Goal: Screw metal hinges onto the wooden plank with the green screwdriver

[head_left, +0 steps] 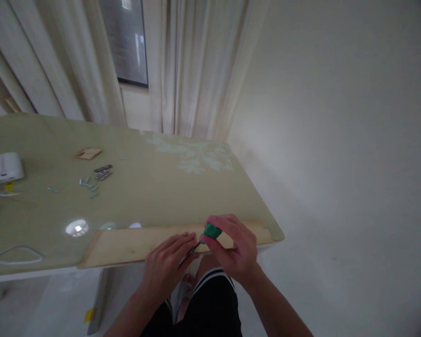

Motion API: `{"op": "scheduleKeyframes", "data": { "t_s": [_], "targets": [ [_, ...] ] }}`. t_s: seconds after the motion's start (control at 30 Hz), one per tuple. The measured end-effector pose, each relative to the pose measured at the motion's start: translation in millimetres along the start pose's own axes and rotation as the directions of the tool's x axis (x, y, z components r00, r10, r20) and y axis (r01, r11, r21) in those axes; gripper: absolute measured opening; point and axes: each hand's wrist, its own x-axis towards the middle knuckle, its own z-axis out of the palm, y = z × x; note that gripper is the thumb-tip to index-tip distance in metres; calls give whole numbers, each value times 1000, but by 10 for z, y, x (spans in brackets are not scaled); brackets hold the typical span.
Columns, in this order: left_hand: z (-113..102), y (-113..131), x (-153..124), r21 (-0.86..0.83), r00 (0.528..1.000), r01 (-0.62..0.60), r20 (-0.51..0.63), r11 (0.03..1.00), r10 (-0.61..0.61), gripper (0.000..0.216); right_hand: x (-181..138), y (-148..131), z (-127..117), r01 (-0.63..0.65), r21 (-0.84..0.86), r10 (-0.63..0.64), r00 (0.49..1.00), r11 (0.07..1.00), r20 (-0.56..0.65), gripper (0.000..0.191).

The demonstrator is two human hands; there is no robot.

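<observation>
A long pale wooden board [126, 245] lies along the near edge of the green table [154, 187]. My right hand [236, 252] is closed round a screwdriver with a green handle [212, 231], its dark shaft pointing down-left at the board's front edge. My left hand [168, 264] rests against that edge, fingers pinched together at the screwdriver's tip. Whatever those fingers hold is too small to make out.
Several loose screws [88, 185] and small metal plates [103, 172] lie at the table's left middle, with a small wooden piece [87, 153] behind them. A white box [2, 168] and a white cable [14, 255] sit at the left. Curtains and a wall stand behind.
</observation>
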Motion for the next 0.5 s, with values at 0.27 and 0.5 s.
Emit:
{"op": "scheduleKeyframes", "data": {
  "t_s": [0.27,0.5],
  "targets": [
    [-55,24,39,6,1000,-6,15,1000,6,36,198,-232,-200,-84,-1,77,906,997,416,54],
    [-3,-8,-9,0,1000,-6,22,1000,6,30,120,-73,-54,-72,-179,75,997,981,13,42]
  ]
}}
